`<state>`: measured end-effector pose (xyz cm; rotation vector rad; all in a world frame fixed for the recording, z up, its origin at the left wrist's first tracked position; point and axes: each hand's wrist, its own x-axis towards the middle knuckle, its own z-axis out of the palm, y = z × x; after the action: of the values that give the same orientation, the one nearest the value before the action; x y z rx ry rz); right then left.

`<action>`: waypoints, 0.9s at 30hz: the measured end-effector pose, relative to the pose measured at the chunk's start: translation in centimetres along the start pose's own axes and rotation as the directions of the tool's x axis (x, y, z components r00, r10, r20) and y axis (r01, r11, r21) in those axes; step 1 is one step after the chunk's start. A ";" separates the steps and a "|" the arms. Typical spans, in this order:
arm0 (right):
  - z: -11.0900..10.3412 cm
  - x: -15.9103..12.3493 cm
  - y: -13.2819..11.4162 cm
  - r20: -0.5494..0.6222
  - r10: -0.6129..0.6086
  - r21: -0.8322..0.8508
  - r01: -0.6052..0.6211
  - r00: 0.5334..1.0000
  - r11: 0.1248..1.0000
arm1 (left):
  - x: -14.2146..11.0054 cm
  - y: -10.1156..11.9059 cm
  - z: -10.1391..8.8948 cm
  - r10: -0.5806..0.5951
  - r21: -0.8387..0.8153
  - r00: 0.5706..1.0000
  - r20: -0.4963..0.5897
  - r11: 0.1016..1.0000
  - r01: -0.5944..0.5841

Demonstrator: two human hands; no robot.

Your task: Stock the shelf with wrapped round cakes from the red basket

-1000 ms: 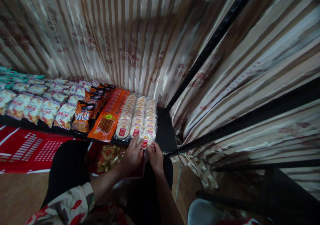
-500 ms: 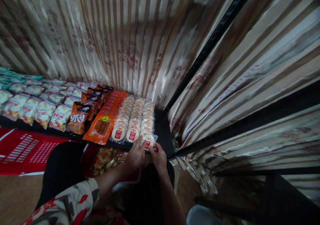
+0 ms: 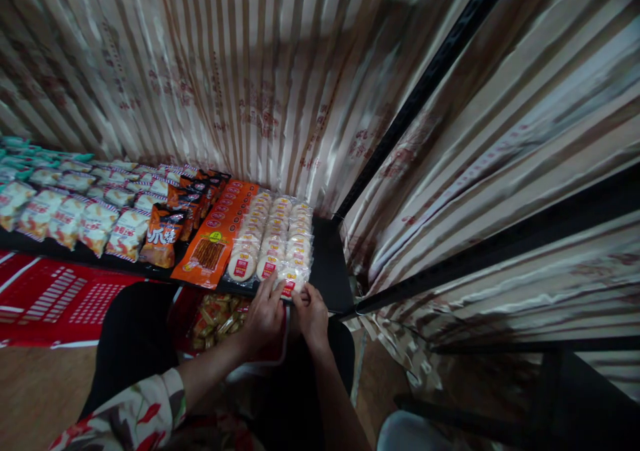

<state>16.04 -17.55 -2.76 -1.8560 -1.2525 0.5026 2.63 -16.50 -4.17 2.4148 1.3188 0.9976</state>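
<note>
At the front of the right-hand row on a black shelf [image 3: 330, 274] is a round white rice cracker packet [image 3: 293, 280] with a red label, in clear wrap. My left hand [image 3: 265, 312] has its fingers on the packet's lower left, partly covering it. From the lower right, my right hand [image 3: 313, 316] pinches the packet's edge with curled fingers. Behind and to the left, more rice cracker packets [image 3: 244, 263] lie overlapping in three rows. Flat beside them is an orange snack bag [image 3: 210, 247] with brown sticks pictured on it.
Farther left stand orange-and-black bags [image 3: 161, 236] and several rows of white snack bags [image 3: 127, 232]. Below the shelf are a red basket [image 3: 90, 301] and gold-wrapped pieces [image 3: 215, 317]. A black post [image 3: 400, 127] and striped curtain [image 3: 280, 71] bound the shelf's right end and back.
The view shifted slightly and came back. Both hands stay on the front rice cracker packet, which keeps nearly the same place at the end of its row.
</note>
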 end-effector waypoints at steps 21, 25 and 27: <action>3.0 0.7 -1.5 0.114 -0.138 -0.112 0.151 0.984 0.982 | -0.3 -2.1 -0.4 -0.140 0.113 0.986 -0.086 0.982 0.150; 3.2 0.6 -1.4 0.131 -0.146 -0.124 0.162 0.981 0.979 | 0.0 -2.3 -0.5 -0.142 0.124 0.986 -0.084 0.981 0.152; 3.1 0.6 -1.1 0.092 -0.183 -0.140 0.195 0.979 0.971 | 0.2 -2.4 -0.5 -0.142 0.126 0.986 -0.090 0.980 0.152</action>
<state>13.45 -15.53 -3.60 -1.8288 -1.5390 0.3903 0.80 -15.02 -4.81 2.3498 1.6135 1.0069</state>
